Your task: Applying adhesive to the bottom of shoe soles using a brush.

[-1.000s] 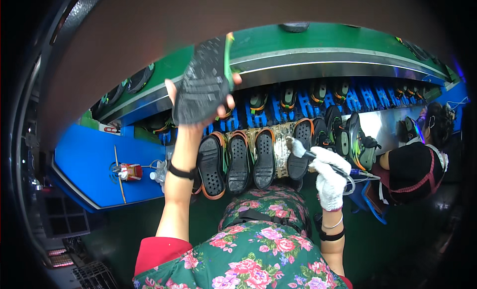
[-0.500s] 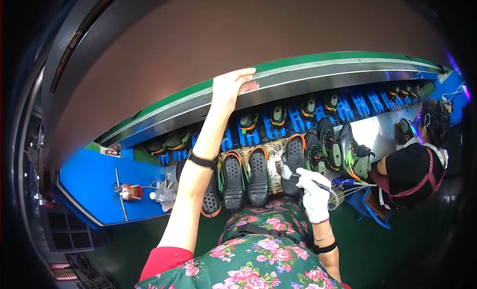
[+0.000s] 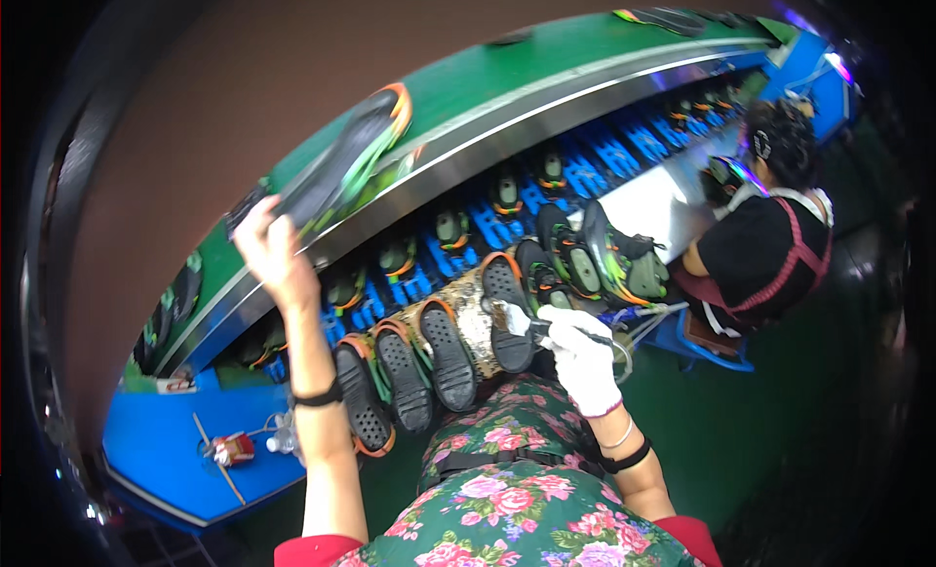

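Note:
My bare left hand [image 3: 273, 250] reaches up to the green belt, its fingers around the near end of a dark shoe sole [image 3: 346, 157] with an orange and green rim. That sole is blurred by motion. In a white knitted glove, my right hand [image 3: 582, 357] grips a small brush [image 3: 519, 320], its pale bristles close against a black sole [image 3: 510, 351]. Further black soles with holes, one of them a sole [image 3: 448, 357] in the middle, lie in a row on a stained board [image 3: 475, 325] in front of me.
Dark shoe uppers [image 3: 612, 258] lie right of the soles. Behind, a blue rack [image 3: 456, 263] holds more uppers below the belt's metal edge [image 3: 468, 128]. A co-worker [image 3: 756, 255] sits at the right. On the blue table [image 3: 156, 440] lie a red packet [image 3: 234, 450] and a clear bottle [image 3: 284, 436].
My left hand has moved left and down from the belt's edge to a sole now visible on the belt. The view has swung, uncovering more belt. The brush stays near the same sole.

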{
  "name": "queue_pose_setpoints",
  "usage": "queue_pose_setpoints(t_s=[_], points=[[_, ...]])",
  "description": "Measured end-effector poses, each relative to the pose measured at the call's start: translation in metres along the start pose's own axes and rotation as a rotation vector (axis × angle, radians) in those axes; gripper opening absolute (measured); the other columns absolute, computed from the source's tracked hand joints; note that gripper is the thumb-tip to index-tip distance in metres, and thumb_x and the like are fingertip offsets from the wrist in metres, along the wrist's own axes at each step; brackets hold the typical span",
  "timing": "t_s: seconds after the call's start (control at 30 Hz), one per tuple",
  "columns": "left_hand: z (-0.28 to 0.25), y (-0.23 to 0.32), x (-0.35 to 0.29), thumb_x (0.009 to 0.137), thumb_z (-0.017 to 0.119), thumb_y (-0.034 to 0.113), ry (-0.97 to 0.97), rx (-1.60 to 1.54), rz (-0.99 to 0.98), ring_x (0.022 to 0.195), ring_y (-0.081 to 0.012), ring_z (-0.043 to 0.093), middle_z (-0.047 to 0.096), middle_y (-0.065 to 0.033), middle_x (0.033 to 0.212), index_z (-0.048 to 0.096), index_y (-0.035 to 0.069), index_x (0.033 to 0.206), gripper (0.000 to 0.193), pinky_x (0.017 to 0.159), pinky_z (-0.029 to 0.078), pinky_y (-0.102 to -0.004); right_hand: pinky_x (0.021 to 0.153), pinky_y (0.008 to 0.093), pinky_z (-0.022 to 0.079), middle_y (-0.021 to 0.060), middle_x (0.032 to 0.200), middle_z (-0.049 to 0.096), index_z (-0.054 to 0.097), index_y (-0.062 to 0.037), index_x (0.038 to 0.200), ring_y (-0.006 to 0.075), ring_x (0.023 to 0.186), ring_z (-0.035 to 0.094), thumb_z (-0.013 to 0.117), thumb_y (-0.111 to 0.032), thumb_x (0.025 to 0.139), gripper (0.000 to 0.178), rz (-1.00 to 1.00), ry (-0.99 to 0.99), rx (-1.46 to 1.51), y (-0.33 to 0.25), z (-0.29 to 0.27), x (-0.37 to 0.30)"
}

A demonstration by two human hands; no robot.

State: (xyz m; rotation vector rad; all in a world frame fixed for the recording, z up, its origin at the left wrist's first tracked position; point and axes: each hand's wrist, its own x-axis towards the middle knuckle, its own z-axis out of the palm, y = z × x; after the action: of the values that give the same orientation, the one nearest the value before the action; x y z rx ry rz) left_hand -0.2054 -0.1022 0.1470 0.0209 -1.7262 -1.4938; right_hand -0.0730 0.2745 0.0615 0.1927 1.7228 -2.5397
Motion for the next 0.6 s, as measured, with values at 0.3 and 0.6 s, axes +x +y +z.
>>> queue_pose_setpoints(t_s=[0.3, 0.6], points=[[-0.084, 0.026, -0.042, 0.101, 0.054, 0.03, -0.24, -0.24, -0.539, 0.103, -0.0286, 0.069, 0.067, -0.0221, 0.121, 0.054, 0.003, 0.134, 0.043, 0.094, 0.057, -0.0411, 0.081, 0.0359, 0.06, 0.0211, 0.108, 0.073, 0.073, -0.0019, 0.094, 0.0266, 0.092, 0.073, 0.064, -0.006, 0.091, 0.011, -0.552, -0.217, -0.358, -0.04, 0.024, 0.004], [-0.033, -0.037, -0.159, 0.096, 0.066, 0.04, -0.463, -0.35, -1.375, 0.092, -0.0227, 0.073, 0.074, -0.0091, 0.104, 0.07, 0.004, 0.11, 0.039, 0.084, 0.059, -0.038, 0.093, 0.0335, 0.057, 0.0137, 0.11, 0.077, 0.078, 0.0022, 0.105, 0.0193, 0.101, 0.073, 0.077, -0.002, 0.085, 0.021, -0.16, -0.34, -0.095, -0.03, 0.087, -0.015]])
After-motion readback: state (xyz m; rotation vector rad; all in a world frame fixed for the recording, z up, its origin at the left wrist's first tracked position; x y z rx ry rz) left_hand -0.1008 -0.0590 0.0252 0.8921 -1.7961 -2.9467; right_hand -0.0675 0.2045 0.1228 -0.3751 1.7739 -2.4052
